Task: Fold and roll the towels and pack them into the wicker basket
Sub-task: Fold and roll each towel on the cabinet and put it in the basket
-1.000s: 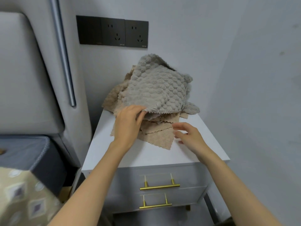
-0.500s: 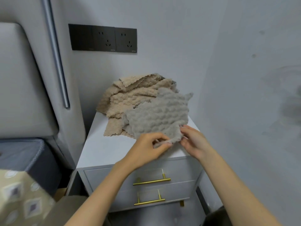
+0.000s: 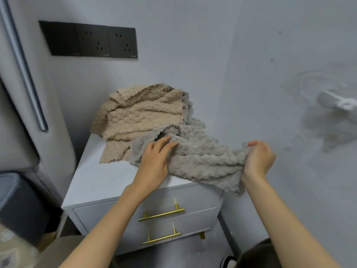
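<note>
Towel work at a white bedside surface (image 3: 100, 178): a grey towel (image 3: 202, 157) stretches from the surface's middle out past its right edge. The right hand (image 3: 258, 157) grips one bunched end in curled fingers. The left hand (image 3: 154, 161) lies flat on the cloth with fingers straight, pinning it and gripping nothing. Beige towels (image 3: 143, 115) sit heaped at the back of the surface, touching the grey one. The plush fabric looks light, soft and limp. It should sag wherever it is unsupported and will likely hold no fold until pressed flat. It is neither fragile nor slippery, and the scalloped corners and hems appear the best places to take hold. The end hanging beyond the right edge could drag the rest off if released. Walls (image 3: 260, 74) stand close behind and to the right of the surface, so spreading room seems limited to the bare strip at its front left. The wicker basket is not in view.
</note>
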The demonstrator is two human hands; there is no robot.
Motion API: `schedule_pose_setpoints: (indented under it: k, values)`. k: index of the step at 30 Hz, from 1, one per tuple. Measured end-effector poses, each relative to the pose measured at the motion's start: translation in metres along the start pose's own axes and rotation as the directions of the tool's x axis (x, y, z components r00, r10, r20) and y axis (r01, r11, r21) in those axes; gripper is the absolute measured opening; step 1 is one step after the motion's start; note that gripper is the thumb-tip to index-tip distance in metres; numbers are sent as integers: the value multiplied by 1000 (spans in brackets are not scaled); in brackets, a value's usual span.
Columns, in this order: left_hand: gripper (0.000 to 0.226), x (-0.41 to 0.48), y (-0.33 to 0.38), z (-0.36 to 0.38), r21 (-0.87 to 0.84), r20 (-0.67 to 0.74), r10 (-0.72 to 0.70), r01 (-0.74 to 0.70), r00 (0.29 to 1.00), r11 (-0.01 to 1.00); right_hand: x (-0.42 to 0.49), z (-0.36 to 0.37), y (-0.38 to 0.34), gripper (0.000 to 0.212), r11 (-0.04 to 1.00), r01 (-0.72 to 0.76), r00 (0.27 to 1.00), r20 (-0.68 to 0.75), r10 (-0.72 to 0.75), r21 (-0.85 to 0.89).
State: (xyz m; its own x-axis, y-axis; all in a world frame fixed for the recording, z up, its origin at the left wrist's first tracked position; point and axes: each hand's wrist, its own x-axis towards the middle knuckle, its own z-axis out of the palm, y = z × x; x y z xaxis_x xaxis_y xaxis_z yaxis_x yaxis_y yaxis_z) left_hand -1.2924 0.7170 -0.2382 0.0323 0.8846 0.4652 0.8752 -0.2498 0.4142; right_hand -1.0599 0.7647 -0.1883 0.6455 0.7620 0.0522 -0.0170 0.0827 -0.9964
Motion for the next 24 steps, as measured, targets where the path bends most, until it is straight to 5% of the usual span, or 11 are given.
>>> schedule_pose_setpoints:
  k: [4,6,8,11,14,18,24]
  values:
    - [69,12,-3,8,26,149,-15,12,989,1000,6,-3,15,20,917,192,911,411,-33,-351]
    - [63,17,-2,15,31,174,-20,15,985,999,3,-5,23,54,753,378,788,614,44,-538]
    - [59,22,3,18,36,152,-36,31,988,999,-2,-1,30,81,573,545,686,719,115,-612]
    - [54,26,12,15,11,151,-92,92,984,996,-6,6,38,63,401,696,610,785,105,-595]
    - [62,30,15,12,-24,151,-105,110,983,994,-2,5,38,12,349,717,633,773,39,-604]
    - [81,35,7,12,5,109,-73,73,991,997,14,-10,30,17,229,659,745,663,-70,-716]
    - [85,43,6,35,256,229,-22,-38,973,966,34,-23,21,8,532,467,869,479,-126,-706]
